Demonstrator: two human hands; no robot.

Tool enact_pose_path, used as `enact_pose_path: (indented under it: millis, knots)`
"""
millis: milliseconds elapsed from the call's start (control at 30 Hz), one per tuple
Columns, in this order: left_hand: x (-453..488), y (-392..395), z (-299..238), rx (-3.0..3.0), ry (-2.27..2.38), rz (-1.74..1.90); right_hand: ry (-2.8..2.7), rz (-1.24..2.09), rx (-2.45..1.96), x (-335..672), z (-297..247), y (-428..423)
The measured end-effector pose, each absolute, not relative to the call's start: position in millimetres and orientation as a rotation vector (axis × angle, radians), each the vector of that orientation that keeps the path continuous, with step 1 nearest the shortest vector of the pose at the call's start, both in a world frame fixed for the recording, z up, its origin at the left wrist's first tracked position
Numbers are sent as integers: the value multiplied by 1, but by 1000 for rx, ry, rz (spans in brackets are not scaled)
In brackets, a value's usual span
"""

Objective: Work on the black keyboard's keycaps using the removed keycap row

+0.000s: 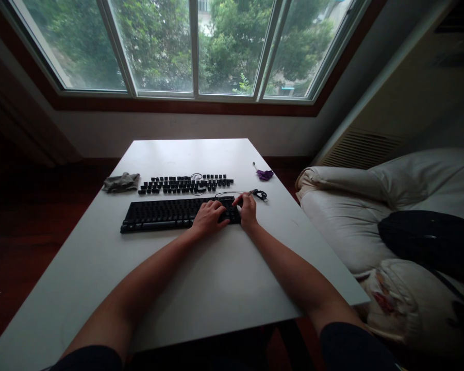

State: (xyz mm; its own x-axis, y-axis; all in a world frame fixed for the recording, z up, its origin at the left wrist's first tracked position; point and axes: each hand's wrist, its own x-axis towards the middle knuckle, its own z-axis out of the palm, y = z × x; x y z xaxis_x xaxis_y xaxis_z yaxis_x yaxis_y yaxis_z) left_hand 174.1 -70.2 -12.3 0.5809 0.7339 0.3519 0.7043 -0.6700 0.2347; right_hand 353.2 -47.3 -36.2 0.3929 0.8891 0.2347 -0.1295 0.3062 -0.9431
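Observation:
A black keyboard [158, 215] lies lengthwise on the white table in front of me. Its right end is partly covered by my hands. My left hand [209, 217] rests on the keyboard right of its middle, fingers stretched forward and thumb apart. At the right end, my right hand [248, 210] is bent with thumb and index finger close together over the keys; whatever is between them is too small to make out. Behind the keyboard, several loose black keycaps [172, 185] stand in rows. The keyboard's black cable [260, 195] lies bundled just beyond my right hand.
A grey cloth [121, 182] lies left of the keycaps on the white table [193, 278]. Near the right edge is a purple cloth-like item [264, 175] with a thin stick beside it. A cream sofa [340, 206] carrying a dark bag [429, 242] stands at right. Windows are ahead.

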Motion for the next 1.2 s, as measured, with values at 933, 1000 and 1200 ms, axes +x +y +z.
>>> enact_pose_path:
  millis: [933,1000,1200]
  knots:
    - [175,-71,-10,2673,1267,705,-1367,413,-1158,350,-17,-70]
    - [175,-71,-9,2659,1275,705,-1347,470,-1135,348,-19,-71]
    - [175,-70,-10,2619,1286,739,-1293,627,-1102,344,-21,-73]
